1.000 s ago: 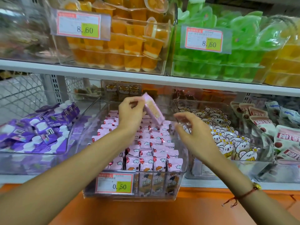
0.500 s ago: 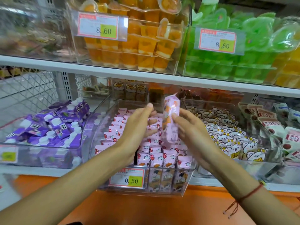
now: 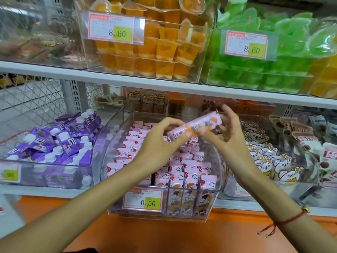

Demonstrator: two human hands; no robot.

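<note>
Whereas the pink pack [image 3: 195,127] stood upright before, I logged it tipped near-level, centre frame, above the clear bin [image 3: 108,157]; left hand [image 3: 160,141] and right hand [image 3: 228,137] pinched its ends; likely reorienting it.

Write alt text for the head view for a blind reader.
The left hand and right hand hold a tilted pink snack pack above a clear bin of matching packs tagged 0.50 on a shelf. Purple cartons fill the next bin; orange jelly cups and green jelly cups sit above.
</note>
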